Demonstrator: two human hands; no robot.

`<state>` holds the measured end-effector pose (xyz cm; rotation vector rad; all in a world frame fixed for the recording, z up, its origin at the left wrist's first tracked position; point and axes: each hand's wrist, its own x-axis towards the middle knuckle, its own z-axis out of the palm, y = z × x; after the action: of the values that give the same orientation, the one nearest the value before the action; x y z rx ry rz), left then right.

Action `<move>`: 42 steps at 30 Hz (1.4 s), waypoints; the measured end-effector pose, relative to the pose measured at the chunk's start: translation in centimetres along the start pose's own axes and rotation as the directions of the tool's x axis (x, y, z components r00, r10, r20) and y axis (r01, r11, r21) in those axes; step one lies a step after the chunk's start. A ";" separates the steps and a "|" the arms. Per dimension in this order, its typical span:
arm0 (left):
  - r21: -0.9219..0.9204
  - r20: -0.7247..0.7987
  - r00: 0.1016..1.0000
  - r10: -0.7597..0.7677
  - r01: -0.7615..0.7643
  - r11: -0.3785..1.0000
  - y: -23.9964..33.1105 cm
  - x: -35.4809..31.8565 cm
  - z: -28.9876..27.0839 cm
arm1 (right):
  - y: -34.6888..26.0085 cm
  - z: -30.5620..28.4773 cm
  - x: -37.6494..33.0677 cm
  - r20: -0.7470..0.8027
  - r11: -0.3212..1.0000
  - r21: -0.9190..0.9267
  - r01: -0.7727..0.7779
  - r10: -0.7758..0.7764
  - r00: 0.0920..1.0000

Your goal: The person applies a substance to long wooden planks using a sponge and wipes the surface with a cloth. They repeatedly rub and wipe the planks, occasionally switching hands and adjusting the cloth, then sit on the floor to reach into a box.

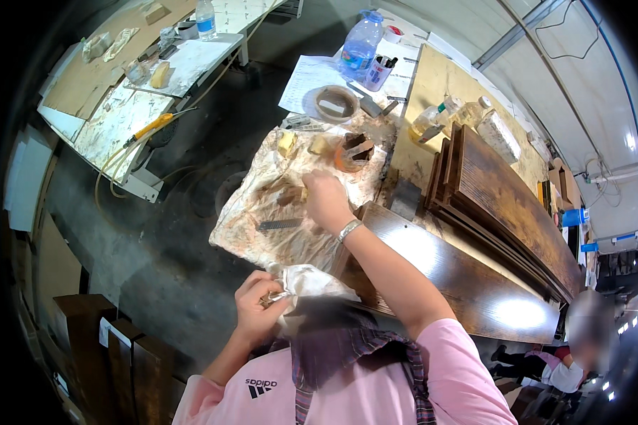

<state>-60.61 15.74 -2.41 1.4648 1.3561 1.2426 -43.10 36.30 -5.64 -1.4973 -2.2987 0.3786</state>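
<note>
My right hand (326, 200), with a bracelet at the wrist, is over a brown-stained white cloth (244, 219) on the worktop. Its fingers are closed; a trace of yellow shows at them, but what they hold is hidden. Just beyond stands an orange tub (352, 154) with dark brown contents and a flat piece sticking out. Two yellowish sponge pieces (286, 144) and a dark flat metal strip (280, 224) lie on the cloth. Close to my body, my left hand (257, 301) is closed on a crumpled white cloth (312, 282). A dark-stained wooden board (432, 258) lies under my right forearm.
More dark boards (510, 205) are stacked at the right. Behind the tub are a tape roll (335, 104), a large water bottle (362, 44) and a can of pens (379, 73). Another table (103, 138) carries an orange-handled tool (152, 127). Someone else (563, 372) is at the far right.
</note>
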 end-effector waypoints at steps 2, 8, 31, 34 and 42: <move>-0.008 -0.015 1.000 0.001 -0.001 1.000 -0.6 0.2 0.3 | 0.8 -0.8 -0.4 -0.003 0.999 0.014 -0.031 0.031 1.000; -0.025 0.025 1.000 -0.007 0.008 1.000 -0.2 1.1 0.7 | 2.5 -10.2 -4.5 -0.416 0.963 0.214 -0.162 0.240 0.877; 0.001 0.239 0.962 0.132 -0.137 0.991 1.6 4.6 4.5 | 6.9 -9.9 -10.7 -0.561 0.907 0.179 -0.382 0.413 0.718; -0.008 0.278 0.950 0.144 -0.147 0.989 1.9 4.9 5.1 | 4.7 -9.0 -9.0 -0.507 0.911 0.196 -0.363 0.411 0.758; -0.018 0.223 0.967 0.123 -0.123 0.992 2.2 4.8 5.3 | 13.9 -14.0 -18.9 -0.545 0.750 0.084 -0.656 0.586 0.600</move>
<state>-55.12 20.61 -0.81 1.6532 1.1265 1.1165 -18.55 24.91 -1.90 -2.1278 -1.3165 -0.0421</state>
